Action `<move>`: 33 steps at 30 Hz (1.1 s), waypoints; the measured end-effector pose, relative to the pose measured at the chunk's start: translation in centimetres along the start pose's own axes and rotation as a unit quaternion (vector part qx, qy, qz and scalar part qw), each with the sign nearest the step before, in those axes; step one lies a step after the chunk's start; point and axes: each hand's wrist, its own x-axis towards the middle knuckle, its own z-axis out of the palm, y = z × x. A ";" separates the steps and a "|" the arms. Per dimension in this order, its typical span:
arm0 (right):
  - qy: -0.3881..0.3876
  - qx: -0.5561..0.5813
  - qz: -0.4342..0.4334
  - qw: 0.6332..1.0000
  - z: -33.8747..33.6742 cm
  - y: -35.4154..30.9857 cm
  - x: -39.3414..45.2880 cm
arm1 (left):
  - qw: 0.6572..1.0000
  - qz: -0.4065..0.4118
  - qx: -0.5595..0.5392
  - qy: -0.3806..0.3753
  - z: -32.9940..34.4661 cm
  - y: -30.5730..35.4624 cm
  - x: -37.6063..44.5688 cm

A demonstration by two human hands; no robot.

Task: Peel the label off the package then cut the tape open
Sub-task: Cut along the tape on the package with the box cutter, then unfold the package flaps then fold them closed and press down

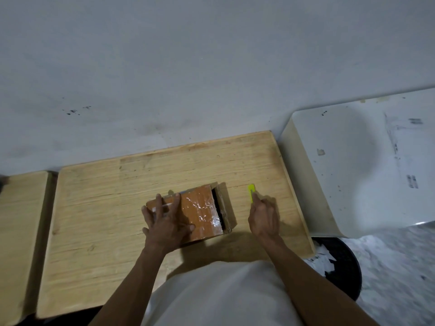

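Observation:
A cardboard package [200, 211] wrapped in shiny brown tape lies on the wooden table [113, 208]. Its right end flap [223, 205] stands ajar with a dark gap beside it. My left hand [167, 220] rests flat on the package's left half, fingers spread over a pale strip there. My right hand [263, 217] is to the right of the package and holds a yellow-green cutter [251, 192], whose tip points away from me above the table. The cutter is apart from the package.
A white plastic chair [353, 165] stands right of the table. A black bin [341, 262] with white paper scraps sits below the table's right corner. A second wooden surface [18, 231] adjoins on the left. A grey wall lies behind.

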 end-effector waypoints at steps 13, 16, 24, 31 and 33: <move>-0.026 0.152 -0.151 0.977 0.4 -4.1 -2.6 | 0.983 0.043 -0.058 0.170 1.9 -1.8 -2.5; -0.061 0.134 -0.165 0.975 0.8 -5.8 -3.7 | 0.976 0.041 -0.099 0.191 2.9 -2.9 -3.7; -0.107 0.140 -0.073 0.982 2.1 -5.7 -5.0 | 0.971 0.065 -0.155 0.171 3.1 -4.6 -4.2; -0.118 0.181 -0.027 0.976 2.3 -6.1 -6.5 | 0.969 0.037 -0.181 0.167 2.8 -7.2 -3.0; -0.120 0.205 -0.021 0.971 2.3 -6.3 -6.6 | 0.968 0.031 -0.192 0.157 2.5 -7.7 -2.8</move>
